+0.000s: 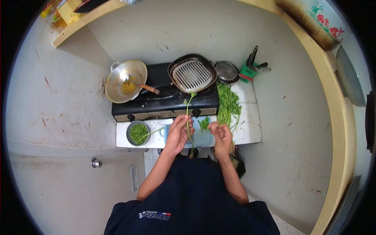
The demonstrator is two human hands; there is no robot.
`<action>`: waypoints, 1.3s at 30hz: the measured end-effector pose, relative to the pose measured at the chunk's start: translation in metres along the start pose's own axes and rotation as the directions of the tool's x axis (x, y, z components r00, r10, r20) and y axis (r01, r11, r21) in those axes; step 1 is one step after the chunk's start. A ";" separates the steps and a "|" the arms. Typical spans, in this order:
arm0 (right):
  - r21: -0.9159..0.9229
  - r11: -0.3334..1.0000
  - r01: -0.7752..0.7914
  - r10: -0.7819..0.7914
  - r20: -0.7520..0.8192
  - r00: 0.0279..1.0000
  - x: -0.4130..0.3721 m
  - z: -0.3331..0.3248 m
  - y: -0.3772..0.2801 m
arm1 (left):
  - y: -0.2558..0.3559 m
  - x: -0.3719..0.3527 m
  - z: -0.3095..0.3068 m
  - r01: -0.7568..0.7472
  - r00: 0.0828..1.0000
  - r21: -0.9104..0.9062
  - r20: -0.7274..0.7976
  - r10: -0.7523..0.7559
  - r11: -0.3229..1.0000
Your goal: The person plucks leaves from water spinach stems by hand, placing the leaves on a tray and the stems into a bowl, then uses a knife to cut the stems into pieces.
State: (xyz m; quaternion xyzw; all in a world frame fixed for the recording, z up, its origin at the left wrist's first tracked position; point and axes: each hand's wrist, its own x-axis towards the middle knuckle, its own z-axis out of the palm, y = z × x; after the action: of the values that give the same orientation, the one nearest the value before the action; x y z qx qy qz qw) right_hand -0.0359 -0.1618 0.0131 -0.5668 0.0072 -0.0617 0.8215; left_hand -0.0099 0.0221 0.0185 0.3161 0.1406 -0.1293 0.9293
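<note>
My left hand [179, 133] pinches a long, thin green stem [188, 105] that hangs above the counter. Small leaves show at its far end, and its lower end reaches down toward my shirt. To the right, my right hand [222, 137] has its fingertips closed together; what they hold, if anything, is too small to make out. Just beside those fingertips, a small heap of green leaves [203, 123] appears over a light blue board [199, 137]. A grey bowl [149, 134] of small green pieces stands left of my left hand, with pale stems running out from it.
A bunch of leafy greens [228, 103] lies on the white tiled counter [250, 131] at the right. Behind my hands is a black stove [158, 78] bearing a wok [111, 84] and a grill pan [174, 70]. A lidded pot [226, 71] and green utensil basket [246, 72] stand farther right.
</note>
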 end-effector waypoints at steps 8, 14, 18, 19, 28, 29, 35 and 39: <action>0.033 0.999 -0.023 0.022 0.003 1.000 0.009 0.006 0.000 | -0.007 -0.018 0.009 0.026 0.996 0.327 0.072 -0.052 0.945; -0.027 1.000 -0.005 0.006 0.039 0.999 0.005 0.012 0.002 | -0.010 -0.019 0.019 -0.071 0.994 0.414 0.104 0.030 0.907; -0.013 1.000 0.015 -0.014 0.056 0.998 0.004 0.013 0.003 | -0.009 -0.015 0.014 -0.079 0.993 0.437 0.113 0.032 0.896; -0.006 1.000 0.015 -0.015 0.058 0.998 0.004 0.013 0.003 | -0.009 -0.015 0.014 -0.077 0.993 0.439 0.112 0.030 0.895; -0.028 0.999 -0.033 0.032 -0.061 0.998 0.008 -0.003 0.010 | -0.003 -0.014 0.007 -0.075 0.994 0.479 0.110 0.025 0.875; -0.093 0.994 -0.063 0.054 -0.098 0.994 0.011 -0.008 0.011 | -0.001 -0.014 0.004 -0.080 0.994 0.476 0.099 0.037 0.876; -0.252 0.939 -0.233 0.225 -0.062 0.972 0.012 -0.068 0.087 | 0.016 -0.014 -0.018 -0.108 0.992 0.420 -0.015 0.126 0.901; -0.407 0.858 -0.313 0.340 -0.006 0.940 -0.010 -0.106 0.164 | 0.025 -0.017 -0.029 -0.131 0.977 0.394 -0.104 0.185 0.910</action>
State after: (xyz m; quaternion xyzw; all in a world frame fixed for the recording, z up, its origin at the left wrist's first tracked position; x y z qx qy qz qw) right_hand -0.0389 -0.2025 -0.1781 -0.7157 0.0887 0.1001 0.6854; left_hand -0.0228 0.0617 0.0160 0.5108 0.1509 -0.0562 0.8445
